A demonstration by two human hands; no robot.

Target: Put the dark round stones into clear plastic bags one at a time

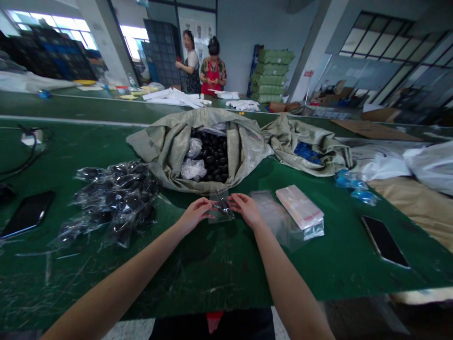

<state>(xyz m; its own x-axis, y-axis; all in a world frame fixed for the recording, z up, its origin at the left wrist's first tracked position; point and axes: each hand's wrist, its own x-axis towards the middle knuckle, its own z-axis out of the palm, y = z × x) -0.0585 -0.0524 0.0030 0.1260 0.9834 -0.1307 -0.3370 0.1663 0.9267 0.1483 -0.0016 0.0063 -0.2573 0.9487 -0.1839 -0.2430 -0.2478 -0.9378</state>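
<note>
A small clear plastic bag [222,212] with something dark in it is between my hands, just in front of the woven sack. My left hand [194,215] pinches its left side with thumb and fingers. On the other side, my right hand [246,208] has its bent fingers on the bag's right edge. The large grey-green woven sack [247,156] lies with its mouth toward me and holds many glossy black egg-shaped pieces [214,158]. To the left is a heap of bagged black pieces [118,196]. Right of my hands lies a stack of flat clear bags [299,206].
Phones lie at the left [28,212] and right [385,241] of the green table [219,274]. A second sack [283,137] holds something blue, with small blue packets [356,186] beside it. Two people [212,71] stand beyond the far table, near stacked green bundles [271,73].
</note>
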